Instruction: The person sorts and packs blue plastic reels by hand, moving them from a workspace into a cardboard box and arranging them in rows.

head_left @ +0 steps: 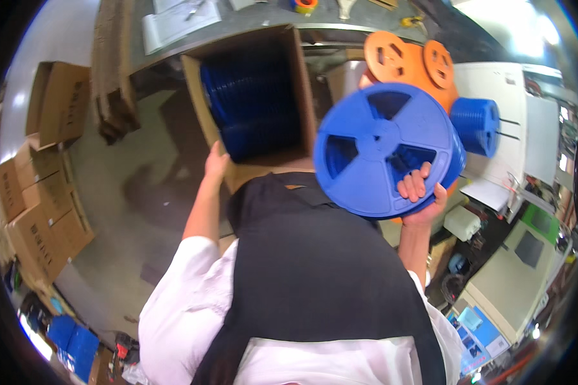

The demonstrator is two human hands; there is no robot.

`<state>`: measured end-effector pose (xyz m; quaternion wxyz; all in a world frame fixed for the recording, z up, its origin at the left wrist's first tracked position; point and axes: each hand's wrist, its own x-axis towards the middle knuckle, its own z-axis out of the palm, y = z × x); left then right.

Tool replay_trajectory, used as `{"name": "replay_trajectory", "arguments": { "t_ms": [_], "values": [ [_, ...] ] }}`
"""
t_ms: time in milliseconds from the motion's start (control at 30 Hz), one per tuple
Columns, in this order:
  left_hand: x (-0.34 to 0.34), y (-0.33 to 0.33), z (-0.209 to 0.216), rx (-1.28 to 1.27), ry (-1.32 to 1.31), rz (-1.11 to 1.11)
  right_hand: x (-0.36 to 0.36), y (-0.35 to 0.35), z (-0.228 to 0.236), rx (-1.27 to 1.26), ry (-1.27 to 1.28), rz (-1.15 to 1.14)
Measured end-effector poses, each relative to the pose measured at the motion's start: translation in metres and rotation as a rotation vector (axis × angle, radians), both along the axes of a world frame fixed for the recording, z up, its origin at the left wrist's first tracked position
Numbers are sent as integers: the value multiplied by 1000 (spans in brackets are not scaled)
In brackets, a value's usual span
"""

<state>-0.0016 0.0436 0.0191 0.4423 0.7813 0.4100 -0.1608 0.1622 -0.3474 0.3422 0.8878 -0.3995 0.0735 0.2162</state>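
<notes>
My right hand (420, 194) has its fingers hooked through an opening in a large blue plastic reel (376, 138), with the thumb at the rim. More blue discs show behind its face, so it looks like a stack of reels. At the near left side of an open cardboard box (204, 102), my left hand (217, 162) is closed on the edge; its fingers are partly hidden. Inside the box lies a row of blue reels (250, 96) set on edge, their lower part in shadow.
Orange reels (438, 64) and a smaller blue reel stack (475, 126) stand right of the held reel. A grey workbench (250, 20) with papers and tape runs along the back. Cardboard boxes (42, 237) are piled at left, and folded cardboard (112, 70) stands by the bench.
</notes>
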Motion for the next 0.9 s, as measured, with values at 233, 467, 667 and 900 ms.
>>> {"name": "replay_trajectory", "arguments": {
  "t_ms": [233, 467, 667, 900],
  "values": [
    [-23, -30, 25, -91, -238, 83, 16, -7, 18, 337, -36, 74],
    [34, -33, 121, 28, -639, 97, 17, 9, 14, 491, -160, 316],
    [65, -37, 193, 226, -887, -61, 14, 18, 13, 547, -182, 402],
    [85, -61, 248, 328, -1053, -373, 13, 20, 17, 506, -204, 459]
  ]
}}
